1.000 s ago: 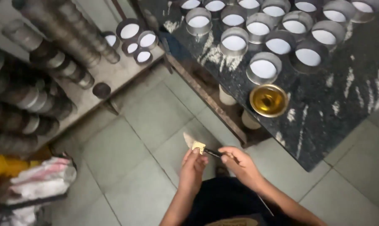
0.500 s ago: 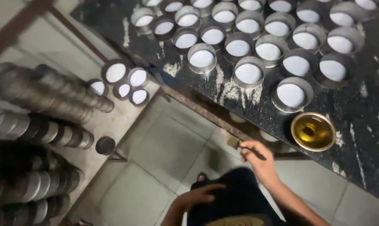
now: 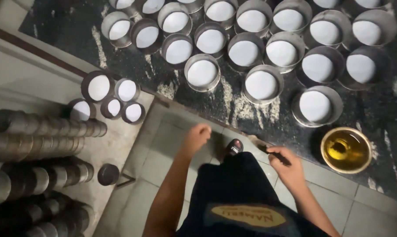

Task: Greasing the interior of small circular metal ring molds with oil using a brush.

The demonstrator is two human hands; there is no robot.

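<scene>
My right hand [image 3: 287, 166] grips a small brush [image 3: 263, 148] by its dark handle, with the bristles pointing left at the counter's edge. A little to its right stands a round bowl of yellow oil [image 3: 346, 150] on the dark speckled counter [image 3: 382, 115]. My left hand [image 3: 197, 137] hangs over the floor with its fingers curled and nothing in it. Several round metal tins lined with white paper [image 3: 260, 84] fill the counter above both hands.
On a lower shelf to the left, long stacks of metal tins [image 3: 40, 128] lie on their sides, beside several small lined tins [image 3: 115, 100]. One dark tin [image 3: 107, 174] stands alone. My shoe [image 3: 233, 147] is on the tiled floor [image 3: 163, 149].
My view has moved closer to the counter. My left hand let go of the brush tip and swung forward. My right hand carried the brush up towards the oil bowl.
</scene>
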